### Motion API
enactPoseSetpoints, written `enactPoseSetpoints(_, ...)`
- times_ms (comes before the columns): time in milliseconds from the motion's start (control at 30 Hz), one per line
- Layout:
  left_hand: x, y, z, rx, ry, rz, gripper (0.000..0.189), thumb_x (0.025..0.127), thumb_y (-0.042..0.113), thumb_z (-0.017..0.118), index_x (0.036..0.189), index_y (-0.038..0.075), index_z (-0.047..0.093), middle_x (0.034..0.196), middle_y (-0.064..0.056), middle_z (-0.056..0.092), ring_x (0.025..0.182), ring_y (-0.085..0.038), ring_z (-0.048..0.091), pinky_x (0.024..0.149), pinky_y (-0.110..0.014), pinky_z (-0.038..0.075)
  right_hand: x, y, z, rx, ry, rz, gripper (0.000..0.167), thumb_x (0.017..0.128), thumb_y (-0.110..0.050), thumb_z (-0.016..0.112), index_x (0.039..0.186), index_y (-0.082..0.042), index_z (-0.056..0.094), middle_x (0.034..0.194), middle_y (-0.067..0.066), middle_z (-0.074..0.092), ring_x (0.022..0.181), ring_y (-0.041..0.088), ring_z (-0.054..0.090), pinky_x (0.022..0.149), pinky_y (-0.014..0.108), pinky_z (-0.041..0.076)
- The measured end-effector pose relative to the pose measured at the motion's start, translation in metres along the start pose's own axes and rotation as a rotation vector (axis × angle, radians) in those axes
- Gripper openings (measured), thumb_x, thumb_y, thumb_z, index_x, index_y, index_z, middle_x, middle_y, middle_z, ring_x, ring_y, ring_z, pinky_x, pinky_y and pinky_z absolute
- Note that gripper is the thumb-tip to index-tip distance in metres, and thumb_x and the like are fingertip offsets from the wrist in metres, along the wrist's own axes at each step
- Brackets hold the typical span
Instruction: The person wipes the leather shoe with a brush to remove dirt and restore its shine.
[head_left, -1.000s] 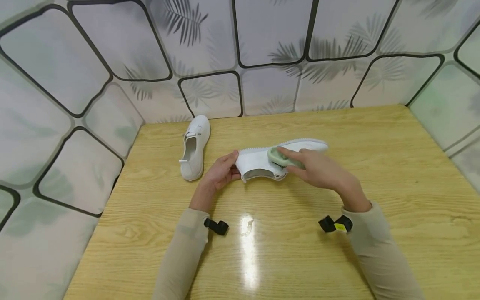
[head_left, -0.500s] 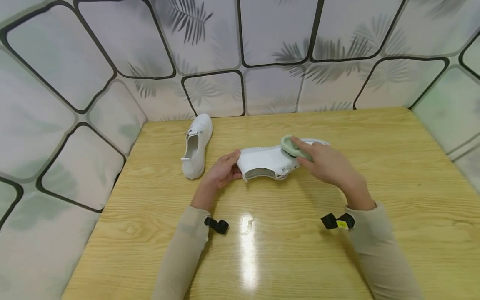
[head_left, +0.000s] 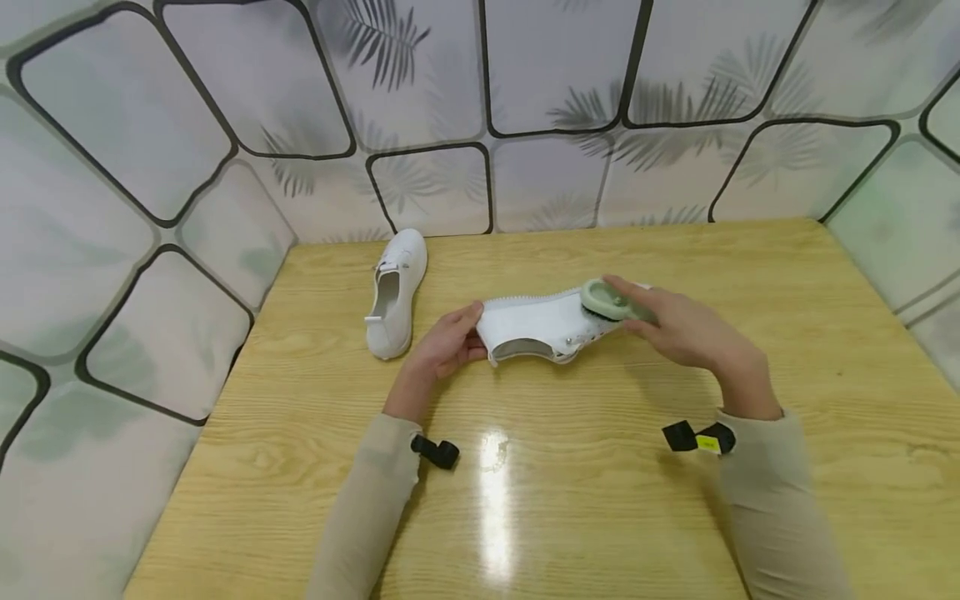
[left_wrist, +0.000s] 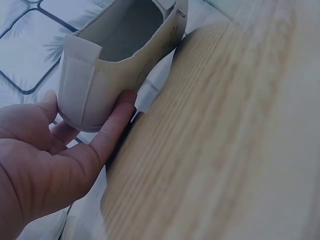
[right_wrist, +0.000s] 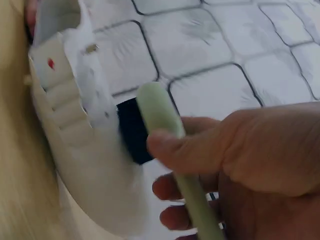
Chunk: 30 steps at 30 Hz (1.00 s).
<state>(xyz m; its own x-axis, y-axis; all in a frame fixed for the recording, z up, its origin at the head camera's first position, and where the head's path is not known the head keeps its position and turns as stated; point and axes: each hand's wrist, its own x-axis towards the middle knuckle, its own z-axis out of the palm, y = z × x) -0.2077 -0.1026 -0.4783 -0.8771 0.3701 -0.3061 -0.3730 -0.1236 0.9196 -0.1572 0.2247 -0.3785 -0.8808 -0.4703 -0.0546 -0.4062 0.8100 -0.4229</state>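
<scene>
A white shoe [head_left: 525, 323] lies on its side, its opening toward the person and its sole toward the back wall. My left hand [head_left: 446, 342] grips its heel; in the left wrist view the thumb is on one side of the heel [left_wrist: 80, 95] and fingers are on the other. My right hand [head_left: 686, 329] holds a pale green brush [head_left: 602, 300] by its handle. Dark bristles [right_wrist: 132, 131] face the side of the shoe's front part, right at its surface in the right wrist view. The toe is mostly hidden behind the right hand in the head view.
A second white shoe [head_left: 396, 293] stands upright at the back left of the wooden table [head_left: 600, 500], toe toward the wall. Patterned fabric walls [head_left: 547, 183] rise at the back and both sides. Each wrist wears a black camera strap [head_left: 435, 451].
My right hand has moved the brush to the right along the shoe, from its middle toward the toe. My left hand keeps its hold on the heel.
</scene>
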Motion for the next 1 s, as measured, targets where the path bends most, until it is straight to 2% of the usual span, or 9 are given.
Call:
enactPoseSetpoints(100,0.000,0.000,-0.002,0.005,0.013,-0.003,0.054,0.109,0.034,0.035,0.146,-0.005,0.039,0.093,-0.008,0.060,0.080,-0.015,0.062,0.070,-0.026,0.054,-0.004,0.004,-0.003,-0.040,0.024,0.056,0.067,0.102,-0.015,0.055,0.159,-0.019,0.021,0.128,0.032,0.055,0.110,0.044,0.058,0.090,0.061,0.045)
enactPoseSetpoints(200,-0.001,0.000,-0.004,-0.006,0.030,-0.001,0.054,0.109,0.034,0.035,0.146,-0.005,0.039,0.094,-0.008,0.060,0.079,-0.015,0.063,0.070,-0.026,0.054,0.004,-0.006,0.005,-0.095,0.054,0.036,0.067,0.101,-0.016,0.057,0.159,-0.022,0.023,0.115,0.027,0.059,0.093,0.034,0.059,0.076,0.052,0.049)
enactPoseSetpoints(333,0.000,-0.001,-0.004,-0.012,0.013,0.010,0.054,0.108,0.034,0.036,0.145,-0.005,0.040,0.096,-0.008,0.061,0.080,-0.015,0.064,0.071,-0.027,0.055,0.015,-0.019,0.014,-0.128,0.058,-0.014,0.066,0.099,-0.016,0.060,0.157,-0.023,0.029,0.109,0.024,0.060,0.086,0.030,0.058,0.066,0.045,0.049)
enactPoseSetpoints(433,0.001,-0.002,-0.002,-0.003,-0.010,0.014,0.055,0.108,0.035,0.036,0.144,-0.006,0.040,0.095,-0.007,0.062,0.081,-0.015,0.064,0.071,-0.027,0.054,0.010,-0.009,0.007,-0.106,0.036,0.023,0.067,0.099,-0.016,0.060,0.158,-0.023,0.028,0.111,0.027,0.059,0.089,0.034,0.058,0.068,0.048,0.049)
enactPoseSetpoints(500,0.001,-0.003,-0.002,0.001,-0.009,0.013,0.055,0.108,0.035,0.035,0.144,-0.007,0.040,0.094,-0.006,0.062,0.081,-0.015,0.064,0.072,-0.026,0.054,0.001,0.007,-0.002,-0.066,0.016,0.066,0.068,0.101,-0.016,0.057,0.159,-0.022,0.023,0.121,0.033,0.056,0.102,0.043,0.058,0.078,0.057,0.049)
enactPoseSetpoints(667,0.001,-0.003,-0.001,-0.005,0.011,0.001,0.053,0.109,0.033,0.035,0.144,-0.006,0.040,0.095,-0.007,0.062,0.081,-0.015,0.064,0.072,-0.026,0.054,-0.019,0.039,-0.018,0.055,-0.004,0.101,0.071,0.102,-0.011,0.054,0.160,-0.019,0.015,0.148,0.037,0.035,0.130,0.056,0.038,0.101,0.067,0.034)
enactPoseSetpoints(733,0.000,-0.002,0.000,-0.005,0.014,-0.003,0.054,0.109,0.033,0.035,0.145,-0.007,0.039,0.095,-0.007,0.061,0.081,-0.015,0.064,0.073,-0.026,0.054,-0.019,0.041,-0.016,0.080,0.003,0.077,0.071,0.101,-0.010,0.055,0.160,-0.019,0.016,0.149,0.034,0.036,0.130,0.052,0.041,0.101,0.065,0.035)
enactPoseSetpoints(900,-0.001,-0.001,0.001,-0.008,0.015,0.001,0.054,0.109,0.033,0.034,0.145,-0.007,0.039,0.096,-0.008,0.061,0.081,-0.015,0.064,0.073,-0.026,0.054,-0.002,0.029,-0.003,0.086,0.047,-0.021,0.068,0.101,-0.011,0.057,0.159,-0.017,0.022,0.125,0.029,0.056,0.103,0.038,0.055,0.088,0.055,0.043)
enactPoseSetpoints(1000,-0.001,-0.001,0.003,-0.011,0.004,0.006,0.055,0.109,0.034,0.034,0.145,-0.007,0.039,0.096,-0.008,0.062,0.082,-0.015,0.065,0.074,-0.027,0.055,0.003,0.031,0.001,0.121,0.070,-0.028,0.068,0.101,-0.010,0.056,0.159,-0.018,0.022,0.134,0.029,0.052,0.114,0.042,0.053,0.095,0.057,0.041)
